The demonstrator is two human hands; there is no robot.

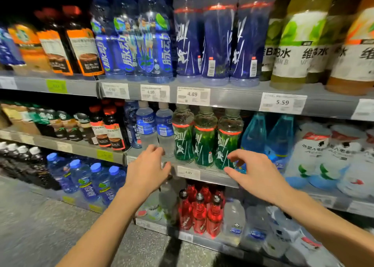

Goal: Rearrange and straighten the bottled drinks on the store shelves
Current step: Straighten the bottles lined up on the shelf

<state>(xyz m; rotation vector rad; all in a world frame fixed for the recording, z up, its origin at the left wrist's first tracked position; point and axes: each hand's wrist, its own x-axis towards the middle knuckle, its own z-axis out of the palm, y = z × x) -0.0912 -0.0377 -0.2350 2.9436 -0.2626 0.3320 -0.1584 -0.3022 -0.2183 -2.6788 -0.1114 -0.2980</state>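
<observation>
Three green-labelled bottles (204, 137) stand in a row on the middle shelf (212, 175), with two pale Pocari Sweat bottles (155, 129) to their left. My left hand (147, 169) hovers at the shelf edge just below the Pocari bottles, fingers loosely curled and holding nothing. My right hand (257, 175) is spread in front of the base of the rightmost green bottle (227, 143), thumb and fingers apart on either side of it. I cannot tell if it touches the bottle.
Blue bottles (218, 42) and yellow-green vitamin water (299, 44) fill the top shelf. Light-blue bottles (267, 137) and white-labelled ones (315, 155) stand right of the green row. Red bottles (200, 212) sit on the lower shelf. Price tags (188, 172) line the shelf edges.
</observation>
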